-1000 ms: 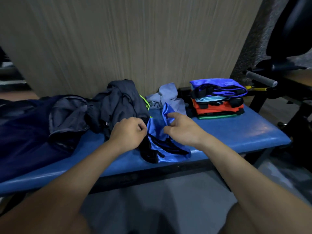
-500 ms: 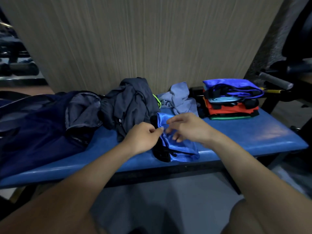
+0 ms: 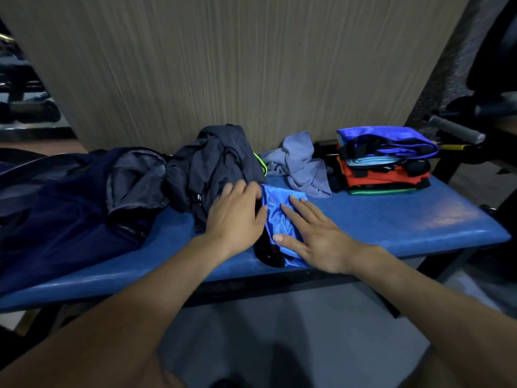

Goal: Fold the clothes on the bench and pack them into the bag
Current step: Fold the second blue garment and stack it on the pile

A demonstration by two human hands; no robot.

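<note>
A shiny blue garment (image 3: 275, 217) with black trim lies folded on the blue bench (image 3: 391, 219) in front of me. My right hand (image 3: 310, 236) lies flat on it with straight fingers. My left hand (image 3: 237, 214) rests flat at its left edge, partly on a crumpled dark grey garment (image 3: 212, 163). A loose grey-blue cloth (image 3: 299, 163) sits behind. A stack of folded clothes (image 3: 386, 161), blue on top and orange below, stands at the bench's right end. The dark navy bag (image 3: 56, 197) lies open at the left.
A wood-grain panel (image 3: 237, 65) rises right behind the bench. Gym equipment with a grey padded handle (image 3: 453, 130) stands at the right, close to the stack. The floor below the bench front is grey.
Both hands pinched the blue garment's top edge earlier. Now they have opened and lie flat on it, and the garment lies flatter on the bench.
</note>
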